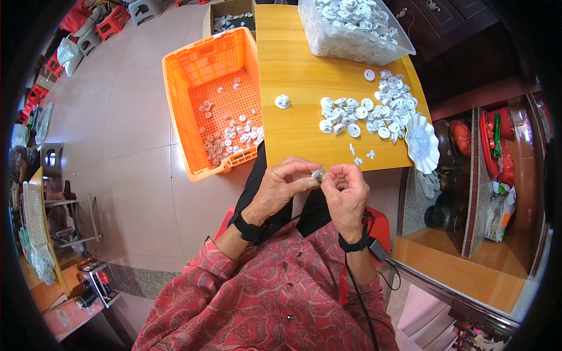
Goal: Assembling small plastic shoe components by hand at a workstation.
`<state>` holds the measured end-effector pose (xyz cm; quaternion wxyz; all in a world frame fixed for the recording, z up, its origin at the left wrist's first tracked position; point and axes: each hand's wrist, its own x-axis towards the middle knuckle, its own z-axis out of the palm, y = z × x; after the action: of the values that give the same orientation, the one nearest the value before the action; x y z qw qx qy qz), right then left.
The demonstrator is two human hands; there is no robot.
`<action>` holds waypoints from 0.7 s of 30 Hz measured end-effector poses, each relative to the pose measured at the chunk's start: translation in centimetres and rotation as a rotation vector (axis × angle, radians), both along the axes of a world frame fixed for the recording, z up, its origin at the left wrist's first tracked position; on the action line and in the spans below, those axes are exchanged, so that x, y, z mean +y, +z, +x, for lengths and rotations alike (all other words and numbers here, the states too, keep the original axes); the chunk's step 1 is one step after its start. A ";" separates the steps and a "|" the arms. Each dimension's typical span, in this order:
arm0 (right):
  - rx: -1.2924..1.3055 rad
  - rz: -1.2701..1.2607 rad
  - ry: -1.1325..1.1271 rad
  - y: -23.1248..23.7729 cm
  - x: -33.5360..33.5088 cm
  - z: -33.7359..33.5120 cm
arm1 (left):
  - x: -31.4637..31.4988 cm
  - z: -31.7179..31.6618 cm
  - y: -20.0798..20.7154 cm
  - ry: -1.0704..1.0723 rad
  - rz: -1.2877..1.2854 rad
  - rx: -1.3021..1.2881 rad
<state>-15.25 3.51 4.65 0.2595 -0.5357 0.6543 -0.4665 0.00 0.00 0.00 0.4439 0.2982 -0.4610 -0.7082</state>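
Between the fingertips of my left hand (287, 186) is a small white plastic piece (318, 174), held over my lap just off the table's near edge. My right hand (345, 193) is closed in a pinch against the same piece; whether it grips a second small part is hidden by its fingers. Beyond my hands, a pile of round white plastic parts (366, 112) lies on the yellow table (293, 140). One such round part (283, 102) sits apart on the left. A few tiny white T-shaped pieces (358, 160) rest close to the near edge.
An orange crate (175, 111) on the table's left holds scattered white parts. At the far end stands a clear bin (360, 52) heaped with them. A white scalloped dish (430, 149) of tiny pieces sits at the right edge. Wooden shelves (456, 245) are close on my right.
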 end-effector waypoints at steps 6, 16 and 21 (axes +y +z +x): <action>-0.036 -0.003 0.006 0.0 0.1 -0.1 | 0.1 -0.2 -0.3 0.017 -0.005 0.000; -0.083 0.064 0.046 0.2 -0.2 -0.2 | 0.0 0.1 -0.4 -0.018 0.049 0.052; -0.214 0.082 0.085 0.1 0.0 -0.7 | 0.0 0.0 -0.4 -0.036 0.128 0.117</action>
<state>-15.92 3.52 4.77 0.3693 -0.4991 0.6180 -0.4823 0.00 0.03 -0.41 0.4375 0.2757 -0.3932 -0.7602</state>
